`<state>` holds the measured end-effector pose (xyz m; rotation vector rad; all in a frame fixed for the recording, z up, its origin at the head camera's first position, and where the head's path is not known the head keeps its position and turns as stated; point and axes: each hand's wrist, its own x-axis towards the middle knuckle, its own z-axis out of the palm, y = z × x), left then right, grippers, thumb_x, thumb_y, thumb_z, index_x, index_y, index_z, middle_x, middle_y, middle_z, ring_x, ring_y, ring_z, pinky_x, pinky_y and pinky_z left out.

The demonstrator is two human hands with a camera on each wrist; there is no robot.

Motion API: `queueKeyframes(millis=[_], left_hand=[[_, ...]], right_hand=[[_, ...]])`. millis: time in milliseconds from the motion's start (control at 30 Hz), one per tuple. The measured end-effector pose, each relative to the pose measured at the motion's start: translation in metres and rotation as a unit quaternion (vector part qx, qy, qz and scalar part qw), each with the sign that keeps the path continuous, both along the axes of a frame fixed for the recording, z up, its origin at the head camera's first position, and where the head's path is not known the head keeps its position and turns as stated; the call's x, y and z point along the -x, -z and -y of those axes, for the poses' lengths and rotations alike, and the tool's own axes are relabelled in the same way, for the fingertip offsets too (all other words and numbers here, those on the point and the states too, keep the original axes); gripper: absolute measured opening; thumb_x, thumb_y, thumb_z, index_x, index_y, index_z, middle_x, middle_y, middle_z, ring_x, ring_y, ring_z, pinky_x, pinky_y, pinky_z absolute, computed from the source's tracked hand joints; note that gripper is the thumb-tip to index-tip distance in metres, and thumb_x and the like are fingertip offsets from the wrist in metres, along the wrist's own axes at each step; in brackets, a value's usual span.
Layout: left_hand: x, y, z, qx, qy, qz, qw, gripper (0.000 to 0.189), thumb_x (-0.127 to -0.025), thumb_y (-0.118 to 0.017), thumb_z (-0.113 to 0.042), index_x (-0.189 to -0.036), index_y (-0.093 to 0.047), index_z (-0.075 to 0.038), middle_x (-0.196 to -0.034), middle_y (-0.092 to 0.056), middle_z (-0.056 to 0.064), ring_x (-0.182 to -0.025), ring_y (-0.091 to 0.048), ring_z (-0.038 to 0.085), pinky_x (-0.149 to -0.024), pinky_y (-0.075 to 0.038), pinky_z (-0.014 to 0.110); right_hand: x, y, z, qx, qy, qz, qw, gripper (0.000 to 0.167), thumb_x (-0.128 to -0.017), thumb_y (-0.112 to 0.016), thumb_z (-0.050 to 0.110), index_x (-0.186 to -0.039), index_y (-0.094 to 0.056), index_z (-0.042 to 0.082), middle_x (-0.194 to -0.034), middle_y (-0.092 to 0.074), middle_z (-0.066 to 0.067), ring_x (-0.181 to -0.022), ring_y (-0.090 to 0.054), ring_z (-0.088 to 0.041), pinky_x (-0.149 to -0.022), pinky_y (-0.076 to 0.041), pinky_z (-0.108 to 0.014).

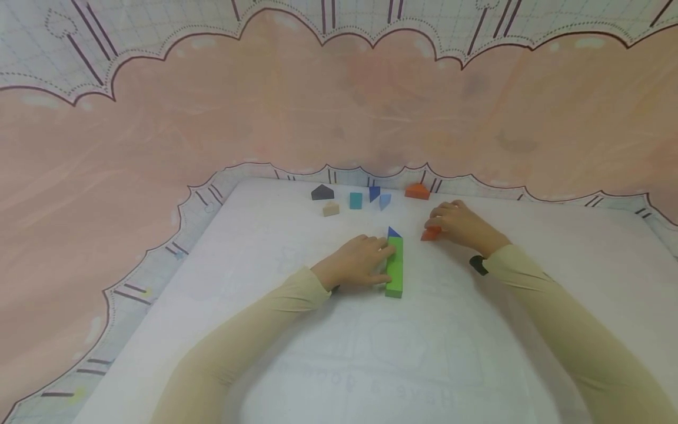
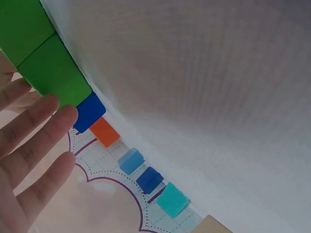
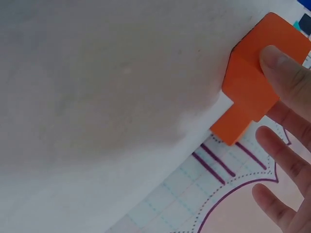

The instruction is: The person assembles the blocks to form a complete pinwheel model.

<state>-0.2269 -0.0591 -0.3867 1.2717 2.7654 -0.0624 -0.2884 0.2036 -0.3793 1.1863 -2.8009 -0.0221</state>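
Near the middle of the white table, my left hand [image 1: 360, 261] rests fingertips along the left side of a row of green blocks [image 1: 395, 268]. In the left wrist view its fingers [image 2: 36, 126] are spread and fairly straight beside the green blocks [image 2: 56, 75], which show a seam between two of them. A blue triangular block [image 1: 394, 232] stands at the row's far end. To the right, my right hand [image 1: 459, 224] pinches an orange triangular block [image 1: 431, 234]. The right wrist view shows the thumb [image 3: 286, 73] pressed on this orange block [image 3: 252, 63], other fingers apart from it.
Along the far edge stand another orange triangular block [image 1: 417, 191], a dark grey one [image 1: 322, 192], a teal block [image 1: 356, 201], a dark blue one [image 1: 374, 194], a light blue one [image 1: 385, 201] and a plain wooden triangular block [image 1: 331, 209]. A patterned curtain [image 1: 339, 106] hangs behind.
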Motion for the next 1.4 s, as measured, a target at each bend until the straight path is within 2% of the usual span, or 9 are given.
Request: queueKeyframes(millis=[333,767,1067,1400], left_hand=[[0.001,0.002,0.000,0.002,-0.007,0.009,0.9999,0.063,-0.089,-0.052,-0.054,-0.138,-0.041,-0.016,-0.137,-0.049,0.006,-0.124,-0.049,0.020,-0.108,-0.036,0.036],[0.000,0.001,0.002,-0.004,-0.001,0.004,1.0000,0.063,-0.089,-0.052,-0.054,-0.138,-0.042,-0.015,-0.133,-0.051,0.005,-0.120,-0.051,0.019,-0.107,-0.037,0.036],[0.002,0.002,0.001,0.002,-0.003,0.006,1.0000,0.063,-0.089,-0.053,-0.054,-0.138,-0.042,-0.015,-0.135,-0.050,0.006,-0.123,-0.050,0.020,-0.108,-0.037,0.037],[0.003,0.003,0.000,0.008,-0.004,0.010,0.9999,0.065,-0.090,-0.052,-0.055,-0.140,-0.040,-0.015,-0.139,-0.048,0.008,-0.127,-0.047,0.021,-0.109,-0.035,0.038]], right_hand=[[0.002,0.001,0.012,0.018,0.026,0.029,0.9991,0.029,-0.078,-0.075,0.012,-0.107,-0.071,0.015,-0.103,-0.070,-0.009,-0.102,-0.060,-0.029,-0.094,-0.042,-0.048],[0.002,0.003,0.030,0.008,0.009,0.002,0.9999,0.028,-0.079,-0.074,0.012,-0.107,-0.069,0.011,-0.100,-0.070,-0.009,-0.097,-0.061,-0.028,-0.090,-0.044,-0.045],[-0.001,0.000,0.032,-0.008,0.031,0.047,0.9984,0.035,-0.081,-0.070,0.004,-0.115,-0.066,0.010,-0.108,-0.069,-0.010,-0.104,-0.060,-0.028,-0.096,-0.043,-0.047],[0.002,0.001,0.042,0.002,0.023,0.064,0.9977,0.034,-0.082,-0.070,0.009,-0.115,-0.066,0.013,-0.106,-0.069,-0.007,-0.102,-0.060,-0.025,-0.098,-0.041,-0.048]])
